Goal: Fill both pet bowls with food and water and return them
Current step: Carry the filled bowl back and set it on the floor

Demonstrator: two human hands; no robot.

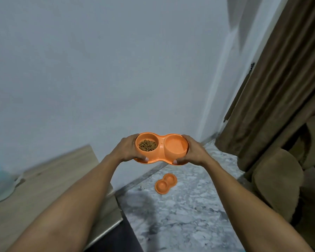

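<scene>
The orange double bowl (161, 141) is held in the air, roughly level, over the floor (180, 215). Its left cup holds brown kibble (147, 145); the right cup (175, 144) looks plain orange (water cannot be made out). The left hand (127, 149) grips its left end and the right hand (194, 150) its right end, fingers curled under the rim. A second orange double bowl (165, 183) lies on the floor below, near the wall (98, 70). A wooden desk (44, 188) stands at the left and a brown curtain (280, 79) hangs at the right.

No text, label or number is legible.
</scene>
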